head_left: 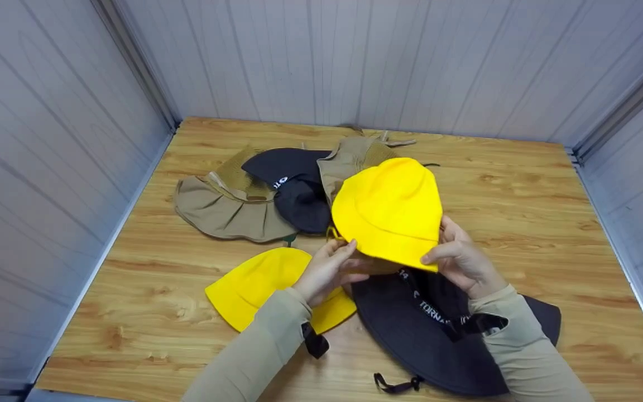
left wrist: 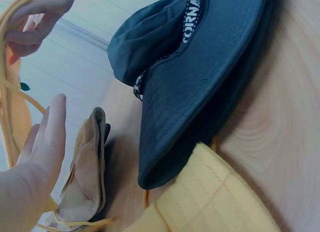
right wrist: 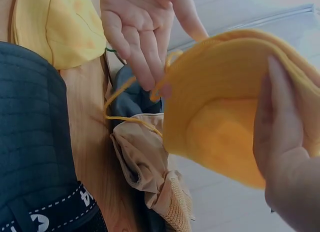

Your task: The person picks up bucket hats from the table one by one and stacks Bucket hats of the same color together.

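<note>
A yellow bucket hat (head_left: 391, 204) is held up over the table, crown upward. My right hand (head_left: 464, 262) grips its brim at the right, thumb outside and fingers under the edge; the right wrist view looks into the hat's hollow inside. At the brim's near left edge is my left hand (head_left: 327, 271), its thumb touching the brim and its fingers extended, as the right wrist view shows. A yellow cord (right wrist: 117, 101) hangs from the hat beside those fingers. Another yellow hat (head_left: 263, 279) lies beneath my left forearm.
A wide-brimmed black hat (head_left: 405, 335) with white lettering lies under my right arm, its strap (head_left: 397, 385) toward the near edge. Farther back, a black cap (head_left: 302, 204) overlaps tan hats with mesh (head_left: 235, 215). Pale panel walls (head_left: 332, 61) enclose the wooden table (head_left: 522, 223).
</note>
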The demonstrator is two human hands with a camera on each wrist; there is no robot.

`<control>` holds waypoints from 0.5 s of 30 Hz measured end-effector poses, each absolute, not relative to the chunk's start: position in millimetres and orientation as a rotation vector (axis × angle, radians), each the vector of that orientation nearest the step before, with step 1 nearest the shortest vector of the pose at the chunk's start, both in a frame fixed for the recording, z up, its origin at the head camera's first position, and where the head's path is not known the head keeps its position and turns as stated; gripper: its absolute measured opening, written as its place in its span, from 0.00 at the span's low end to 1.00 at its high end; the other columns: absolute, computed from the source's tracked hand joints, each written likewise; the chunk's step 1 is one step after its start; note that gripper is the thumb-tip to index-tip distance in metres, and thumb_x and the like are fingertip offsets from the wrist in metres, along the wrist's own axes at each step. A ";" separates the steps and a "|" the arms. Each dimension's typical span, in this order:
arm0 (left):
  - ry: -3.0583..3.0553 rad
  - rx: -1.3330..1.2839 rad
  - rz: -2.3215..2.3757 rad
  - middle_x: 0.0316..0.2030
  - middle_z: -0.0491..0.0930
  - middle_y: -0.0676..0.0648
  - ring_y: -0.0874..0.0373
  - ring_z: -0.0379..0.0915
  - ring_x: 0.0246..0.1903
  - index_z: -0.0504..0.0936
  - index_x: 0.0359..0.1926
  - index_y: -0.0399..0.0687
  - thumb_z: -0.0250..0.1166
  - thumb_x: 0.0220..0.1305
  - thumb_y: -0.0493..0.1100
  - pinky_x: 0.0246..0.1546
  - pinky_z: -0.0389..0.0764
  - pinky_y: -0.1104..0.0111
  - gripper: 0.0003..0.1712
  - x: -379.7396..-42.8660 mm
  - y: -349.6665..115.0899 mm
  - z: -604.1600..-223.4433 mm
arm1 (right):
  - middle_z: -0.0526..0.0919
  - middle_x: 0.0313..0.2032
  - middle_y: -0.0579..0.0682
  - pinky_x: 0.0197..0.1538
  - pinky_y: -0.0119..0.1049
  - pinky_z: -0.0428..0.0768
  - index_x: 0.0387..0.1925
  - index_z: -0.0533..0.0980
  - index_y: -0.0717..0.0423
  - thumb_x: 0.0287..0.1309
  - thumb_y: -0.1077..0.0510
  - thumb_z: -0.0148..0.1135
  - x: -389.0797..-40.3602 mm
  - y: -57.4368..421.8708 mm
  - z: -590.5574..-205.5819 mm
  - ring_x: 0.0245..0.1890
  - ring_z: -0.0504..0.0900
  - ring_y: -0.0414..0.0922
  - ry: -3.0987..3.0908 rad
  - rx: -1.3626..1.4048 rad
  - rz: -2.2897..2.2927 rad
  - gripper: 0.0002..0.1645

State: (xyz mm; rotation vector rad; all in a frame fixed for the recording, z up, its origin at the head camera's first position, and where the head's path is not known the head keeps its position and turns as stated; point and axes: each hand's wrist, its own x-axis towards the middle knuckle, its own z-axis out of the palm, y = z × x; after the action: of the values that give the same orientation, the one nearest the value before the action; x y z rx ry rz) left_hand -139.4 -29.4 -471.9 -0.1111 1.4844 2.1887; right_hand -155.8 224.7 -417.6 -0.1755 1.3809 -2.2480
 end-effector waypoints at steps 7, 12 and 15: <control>1.463 -0.155 2.290 0.50 0.82 0.46 0.56 0.83 0.44 0.65 0.66 0.40 0.52 0.77 0.50 0.52 0.83 0.57 0.25 -139.9 -34.3 -472.2 | 0.81 0.54 0.51 0.53 0.37 0.83 0.67 0.57 0.59 0.37 0.83 0.47 -155.0 229.3 -423.6 0.51 0.83 0.46 1.387 -0.331 -2.176 0.49; 1.445 -0.208 2.358 0.51 0.81 0.47 0.57 0.83 0.44 0.65 0.67 0.42 0.52 0.77 0.51 0.49 0.84 0.61 0.26 -141.2 -38.1 -470.9 | 0.82 0.49 0.51 0.49 0.36 0.83 0.58 0.64 0.56 0.37 0.82 0.46 -153.6 233.8 -423.5 0.47 0.84 0.45 1.434 -0.312 -2.147 0.42; 1.441 -0.205 2.383 0.50 0.82 0.47 0.58 0.84 0.43 0.65 0.67 0.42 0.52 0.77 0.49 0.47 0.84 0.63 0.26 -141.1 -38.6 -470.9 | 0.82 0.48 0.50 0.48 0.36 0.83 0.58 0.64 0.56 0.35 0.81 0.45 -154.0 235.5 -424.2 0.46 0.83 0.45 1.477 -0.272 -2.135 0.42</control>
State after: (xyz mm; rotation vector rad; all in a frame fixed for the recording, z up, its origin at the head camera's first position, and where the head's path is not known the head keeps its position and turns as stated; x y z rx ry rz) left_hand -141.1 -38.6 -470.9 -0.2051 1.4410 2.3829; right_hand -154.0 235.5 -424.2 -0.2718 1.4766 -2.1345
